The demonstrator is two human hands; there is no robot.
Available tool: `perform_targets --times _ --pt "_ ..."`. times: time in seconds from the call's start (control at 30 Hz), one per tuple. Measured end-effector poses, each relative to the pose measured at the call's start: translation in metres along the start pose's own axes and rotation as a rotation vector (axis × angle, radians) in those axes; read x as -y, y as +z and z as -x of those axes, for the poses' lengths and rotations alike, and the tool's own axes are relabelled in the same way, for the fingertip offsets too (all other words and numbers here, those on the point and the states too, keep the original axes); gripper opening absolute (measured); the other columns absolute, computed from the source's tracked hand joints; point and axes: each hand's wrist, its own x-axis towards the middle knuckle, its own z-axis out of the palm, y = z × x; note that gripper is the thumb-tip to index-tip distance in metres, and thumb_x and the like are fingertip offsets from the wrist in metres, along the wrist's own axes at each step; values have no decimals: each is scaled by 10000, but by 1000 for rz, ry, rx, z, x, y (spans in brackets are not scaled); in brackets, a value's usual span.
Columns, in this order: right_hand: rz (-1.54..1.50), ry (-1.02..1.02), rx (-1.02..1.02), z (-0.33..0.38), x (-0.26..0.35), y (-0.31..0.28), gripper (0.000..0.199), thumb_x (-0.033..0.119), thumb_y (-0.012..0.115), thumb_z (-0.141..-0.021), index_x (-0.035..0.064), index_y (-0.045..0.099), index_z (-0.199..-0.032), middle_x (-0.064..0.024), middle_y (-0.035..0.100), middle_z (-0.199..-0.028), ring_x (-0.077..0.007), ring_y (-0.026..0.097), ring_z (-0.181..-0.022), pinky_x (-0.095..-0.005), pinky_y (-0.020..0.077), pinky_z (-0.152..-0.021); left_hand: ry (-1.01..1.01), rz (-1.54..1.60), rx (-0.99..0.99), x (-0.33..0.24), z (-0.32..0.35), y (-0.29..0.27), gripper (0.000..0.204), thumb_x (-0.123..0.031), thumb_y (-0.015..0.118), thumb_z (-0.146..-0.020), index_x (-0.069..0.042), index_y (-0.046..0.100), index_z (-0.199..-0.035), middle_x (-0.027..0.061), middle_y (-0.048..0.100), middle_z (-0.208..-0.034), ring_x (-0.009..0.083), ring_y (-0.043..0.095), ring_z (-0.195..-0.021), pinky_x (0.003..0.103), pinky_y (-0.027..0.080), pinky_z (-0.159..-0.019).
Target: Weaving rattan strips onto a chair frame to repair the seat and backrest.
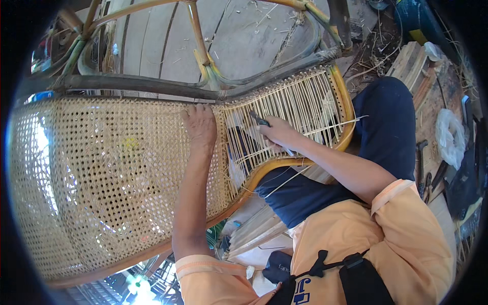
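Observation:
My left hand (200,125) rests on the finely woven cane panel (127,152), its slightly bent fingers against the dark pole along the far edge. No object shows in it. My right hand (278,134) is closed around a slim tool (260,120) with a dark end; its exact kind is mostly hidden by the fingers. Beneath that hand lies the narrow part of the seat, strung with parallel cane strands (300,99) and a few crossing ones. A long loose cane strip (351,121) sticks out past the curved rattan frame (347,109) on the right.
Bent rattan poles (201,38) rise beyond the panel. My legs (389,119) in dark trousers are under and beside the frame. At the right, wooden boards (409,71), a clear plastic bag (450,137) and hand tools (423,162) lie about. Cane scraps litter the floor.

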Motion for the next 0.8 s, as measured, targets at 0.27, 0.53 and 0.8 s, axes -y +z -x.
perform_targets --times 0.27,0.53,0.8 --pt "224 -51 -110 -53 0 25 307 221 498 -833 -66 544 -931 -254 605 -831 -368 602 -825 -433 454 -755 -97 141 311 -12 -14 -8 111 -151 541 -782 -116 645 -778 55 633 -811 241 604 -833 418 442 -738" --pt "136 -15 -66 -67 -4 30 278 170 486 -824 -76 537 -943 -259 600 -863 -370 600 -840 -429 449 -772 -10 79 284 -4 -3 -7 112 -147 544 -767 -111 641 -810 49 594 -853 227 564 -850 394 444 -720" --pt "110 41 -19 -52 -3 20 267 175 502 -825 -68 537 -929 -198 609 -787 -314 610 -760 -403 463 -716 1 -43 38 0 -21 -13 126 -138 523 -766 -125 576 -880 43 547 -879 237 504 -891 451 336 -889"
